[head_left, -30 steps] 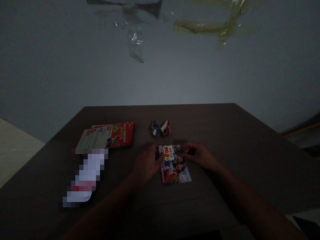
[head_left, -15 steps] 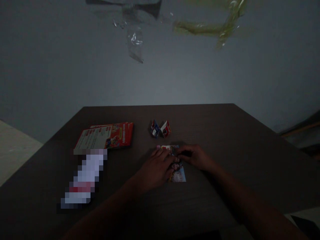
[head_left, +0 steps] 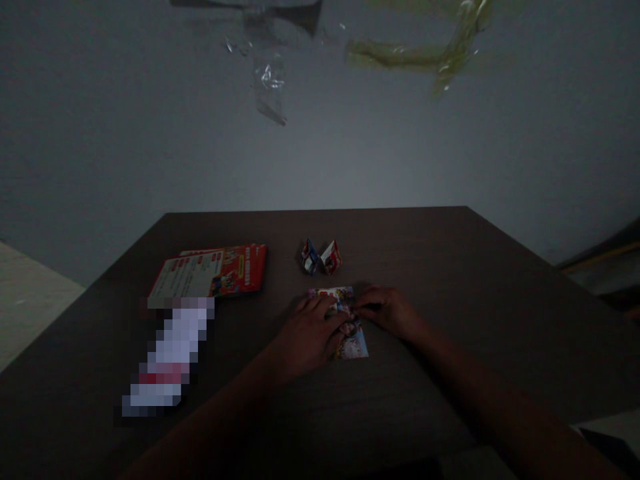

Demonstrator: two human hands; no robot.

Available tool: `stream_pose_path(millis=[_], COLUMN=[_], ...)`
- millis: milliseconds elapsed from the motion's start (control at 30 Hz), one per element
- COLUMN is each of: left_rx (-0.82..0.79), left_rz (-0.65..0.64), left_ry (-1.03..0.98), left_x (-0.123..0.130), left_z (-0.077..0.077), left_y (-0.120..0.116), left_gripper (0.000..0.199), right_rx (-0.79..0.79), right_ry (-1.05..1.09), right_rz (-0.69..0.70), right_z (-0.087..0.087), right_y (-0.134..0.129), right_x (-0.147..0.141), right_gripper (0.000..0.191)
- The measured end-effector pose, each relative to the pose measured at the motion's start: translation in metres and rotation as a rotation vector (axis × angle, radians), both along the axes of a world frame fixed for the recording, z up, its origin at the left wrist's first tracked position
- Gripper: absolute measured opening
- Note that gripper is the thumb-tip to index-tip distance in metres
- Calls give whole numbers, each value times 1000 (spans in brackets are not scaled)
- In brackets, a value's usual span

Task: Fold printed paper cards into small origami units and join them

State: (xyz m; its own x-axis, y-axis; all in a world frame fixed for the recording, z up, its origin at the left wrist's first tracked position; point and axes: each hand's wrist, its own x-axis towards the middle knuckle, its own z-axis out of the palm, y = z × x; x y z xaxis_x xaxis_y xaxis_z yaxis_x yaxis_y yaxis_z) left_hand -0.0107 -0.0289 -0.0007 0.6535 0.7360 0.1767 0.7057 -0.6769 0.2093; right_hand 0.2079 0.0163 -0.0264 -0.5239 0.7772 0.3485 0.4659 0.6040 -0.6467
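1. Pretty dim room: pale wall (head_left: 310, 160) with tape scraps at 12 o'clock, dark wood-look surface (head_left: 410, 253) below it.
2. Picture card (head_left: 353, 345) lies flat near the middle, long side running roughly 11 to 5 o'clock as I read it.
3. Left hand (head_left: 307, 337) is the closer one: fingers spread, palm down, right over the card's left part. What shows of the card pokes out toward 1 to 4 o'clock from it.
4. Right hand (head_left: 387, 309) sits at the upper right edge, so the card's at about 9 o'clock from it. Thumb and finger are near each other; can't tell if they're pinching paper.
5. Folded paper (head_left: 330, 258) at 12 from the card, booklets (head_left: 240, 270) at 10.
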Motion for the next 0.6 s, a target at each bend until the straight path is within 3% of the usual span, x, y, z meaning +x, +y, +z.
stream_pose_path(millis=[267, 600], left_rx=[-7, -24], left_rz=[12, 21], left_ry=[-16, -5], left_x=[-1, -2], left_z=[0, 0], left_y=[-1, -1], left_gripper=[33, 34], right_rx=[-119, -171], right_ry=[-25, -335], right_rz=[-10, -24], right_z=[3, 13], right_y=[-1, -5], right_x=[7, 12], right_gripper=[31, 100])
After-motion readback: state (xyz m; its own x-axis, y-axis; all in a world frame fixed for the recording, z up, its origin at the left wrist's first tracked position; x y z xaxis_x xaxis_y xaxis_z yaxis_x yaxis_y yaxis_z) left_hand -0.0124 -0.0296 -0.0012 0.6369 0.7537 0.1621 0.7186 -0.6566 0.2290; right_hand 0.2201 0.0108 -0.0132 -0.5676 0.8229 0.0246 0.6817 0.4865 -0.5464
